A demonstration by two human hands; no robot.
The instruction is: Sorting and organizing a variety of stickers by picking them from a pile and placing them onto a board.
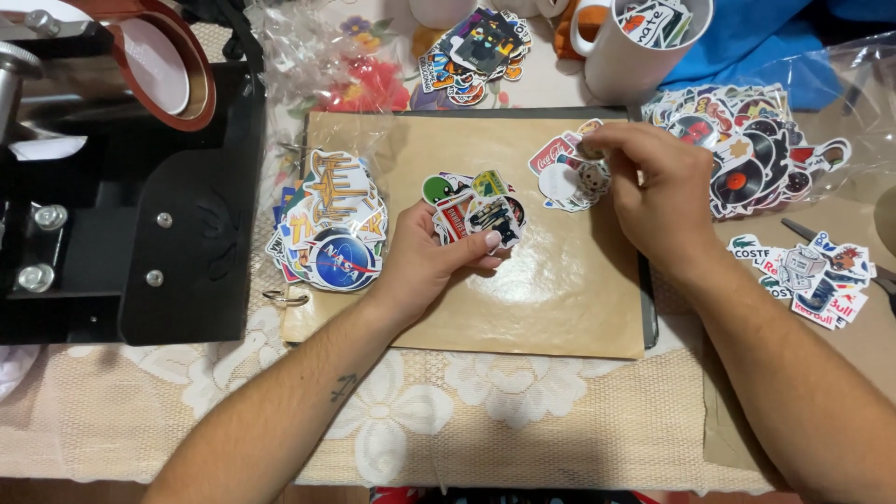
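My left hand (431,264) holds a small fanned stack of colourful die-cut stickers (471,207) over a tan paper sheet (523,299), thumb on the top one. My right hand (653,191) reaches left and pinches at a little cluster of stickers (560,173) lying on the same sheet near its far edge, fingertips closed on one sticker. A thick pile of stickers (331,224) lies at the sheet's left edge, just left of my left hand.
A black heat-press machine (140,215) fills the left. A white mug (630,47) with stickers inside stands at the back. More sticker piles lie at the back (471,47), far right (756,154) and right (807,275). Lace cloth (420,411) covers the table.
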